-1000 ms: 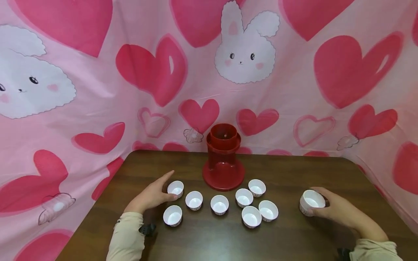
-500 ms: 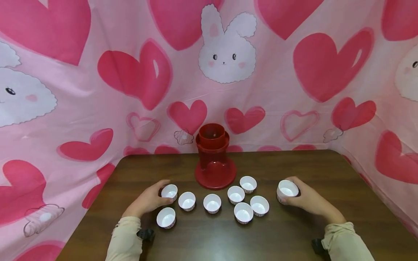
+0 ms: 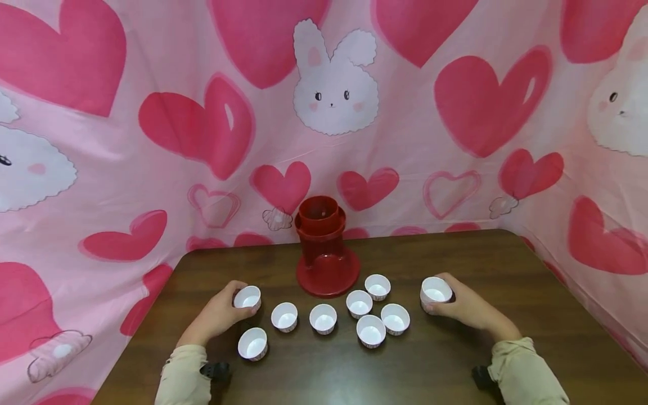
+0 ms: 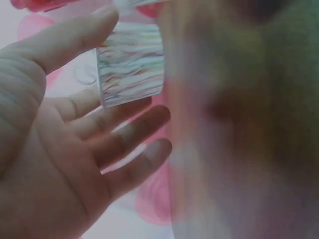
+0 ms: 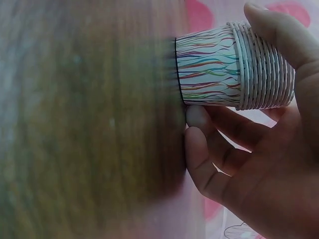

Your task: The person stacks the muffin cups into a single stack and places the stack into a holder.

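Note:
In the head view my left hand (image 3: 217, 314) is at the leftmost far white paper baking cup (image 3: 247, 298). Its thumb is at the near side and the index finger curls behind the rim. The left wrist view shows this cup's wavy coloured stripes (image 4: 132, 64), while the other fingers spread loosely below. On the right, my right hand (image 3: 471, 306) grips a nested stack of striped paper baking cups (image 3: 436, 292) between thumb and fingers. Many stacked rims show in the right wrist view, with the stack (image 5: 234, 69) upright at the tabletop.
Several single paper cups stand apart between the hands, among them a near-left cup (image 3: 252, 344) and a middle cup (image 3: 323, 319). Behind them a red round-based stand with a cylinder (image 3: 328, 275) is on the wooden table (image 3: 334, 374). A pink heart-print cloth (image 3: 324, 152) hangs behind.
My right hand has brought the cup stack leftward, nearer the loose cups. The left hand's extended index finger has curled in around the far-left cup. The head view has turned right.

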